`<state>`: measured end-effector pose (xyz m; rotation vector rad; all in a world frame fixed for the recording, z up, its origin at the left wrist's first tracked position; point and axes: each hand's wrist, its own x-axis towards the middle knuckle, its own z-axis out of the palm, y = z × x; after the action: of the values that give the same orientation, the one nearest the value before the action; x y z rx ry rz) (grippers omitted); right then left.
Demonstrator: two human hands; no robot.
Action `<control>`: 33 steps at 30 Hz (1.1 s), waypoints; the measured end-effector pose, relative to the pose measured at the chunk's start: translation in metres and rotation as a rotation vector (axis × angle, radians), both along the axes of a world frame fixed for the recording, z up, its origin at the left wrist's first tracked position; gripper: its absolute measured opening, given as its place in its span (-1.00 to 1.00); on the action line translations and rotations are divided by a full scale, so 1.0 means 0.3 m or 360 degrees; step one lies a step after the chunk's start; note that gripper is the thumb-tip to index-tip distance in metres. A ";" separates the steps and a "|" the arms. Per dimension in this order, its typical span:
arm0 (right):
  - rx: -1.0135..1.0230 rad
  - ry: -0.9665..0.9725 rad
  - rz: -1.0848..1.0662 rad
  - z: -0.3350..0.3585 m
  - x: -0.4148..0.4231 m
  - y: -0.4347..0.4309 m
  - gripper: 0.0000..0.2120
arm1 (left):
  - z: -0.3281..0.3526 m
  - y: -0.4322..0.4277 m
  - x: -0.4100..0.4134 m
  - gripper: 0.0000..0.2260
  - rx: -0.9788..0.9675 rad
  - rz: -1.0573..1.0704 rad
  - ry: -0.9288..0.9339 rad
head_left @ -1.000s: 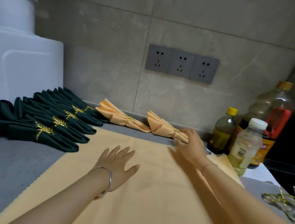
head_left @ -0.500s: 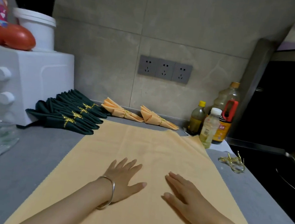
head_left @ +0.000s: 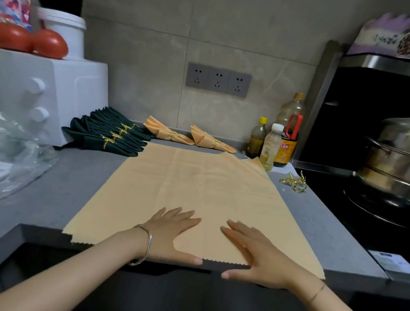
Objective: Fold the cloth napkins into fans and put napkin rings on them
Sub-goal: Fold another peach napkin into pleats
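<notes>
An orange cloth napkin (head_left: pixel 200 190) lies spread flat on the grey counter (head_left: pixel 48 196), its near zigzag edge at the counter's front. My left hand (head_left: pixel 172 231) and my right hand (head_left: pixel 254 253) rest flat on its near edge, fingers straight, thumbs at the hem. Two orange fan napkins (head_left: pixel 168 132) with gold rings lie by the back wall. Several dark green ringed fan napkins (head_left: pixel 109 134) lie in a row at the back left. Loose gold napkin rings (head_left: pixel 295 182) sit on the counter's right side.
A white appliance (head_left: pixel 52 92) with tomatoes (head_left: pixel 30 39) and a white bucket on top stands at the left, with a clear plastic bag (head_left: pixel 4 155) in front. Three bottles (head_left: pixel 274 145) stand at the back right. A steel steamer pot (head_left: pixel 402 162) sits on the black stove.
My right hand pulled back from the far fan napkin to the flat napkin's near edge. Both hands slid toward me, and the view widened to show the stove and counter front.
</notes>
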<state>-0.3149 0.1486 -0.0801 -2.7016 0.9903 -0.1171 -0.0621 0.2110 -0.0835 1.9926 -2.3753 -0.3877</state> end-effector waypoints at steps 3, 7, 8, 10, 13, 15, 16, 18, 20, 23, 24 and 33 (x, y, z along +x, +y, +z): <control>0.0022 -0.0059 -0.0044 -0.007 -0.004 0.010 -0.27 | 0.006 0.028 -0.002 -0.16 -0.0001 -0.0045 -0.0027; 0.0204 -0.0198 -0.0111 0.014 -0.005 0.000 -0.53 | 0.027 0.033 0.023 -0.45 -0.0085 -0.0011 0.0178; 0.0209 -0.0226 -0.0127 0.024 -0.007 -0.003 -0.60 | 0.038 0.034 0.035 -0.51 -0.0097 0.0025 0.0270; 0.0119 -0.0179 -0.0155 0.036 -0.022 -0.021 -0.67 | 0.063 0.038 0.067 -0.60 -0.0100 0.0115 0.0349; -0.0124 -0.0083 -0.0195 0.057 -0.046 -0.052 -0.78 | 0.119 0.038 0.130 -0.67 -0.0062 0.0218 0.0088; -0.0133 -0.0119 -0.0210 0.082 -0.061 -0.079 -0.72 | 0.154 0.026 0.186 -0.79 -0.0055 0.0253 -0.0098; -0.0065 -0.0123 -0.0234 0.104 -0.073 -0.085 -0.71 | 0.162 0.015 0.209 -0.84 -0.0047 0.0257 -0.0107; 0.0080 -0.0109 -0.0245 0.152 -0.091 -0.102 -0.68 | 0.176 0.003 0.247 -0.84 -0.0074 0.0265 0.0032; 0.0174 -0.0045 -0.0260 0.200 -0.096 -0.102 -0.49 | 0.183 -0.005 0.256 -0.80 -0.0115 0.0284 0.0245; 0.0339 0.0132 -0.0357 0.269 -0.103 -0.095 -0.42 | 0.221 -0.014 0.247 -0.74 0.0038 0.0325 0.0332; 0.0410 0.0200 -0.0408 0.292 -0.113 -0.099 -0.42 | 0.244 -0.016 0.243 -0.72 0.0161 0.0343 0.0339; 0.1152 0.0115 -0.0404 0.412 -0.194 -0.147 -0.68 | 0.422 -0.027 0.251 -0.61 0.0895 0.0376 0.0432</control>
<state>-0.3732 0.1045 0.0434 -1.9316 1.1216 0.2483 0.0133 0.2029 0.0430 2.1989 -1.9788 -1.3360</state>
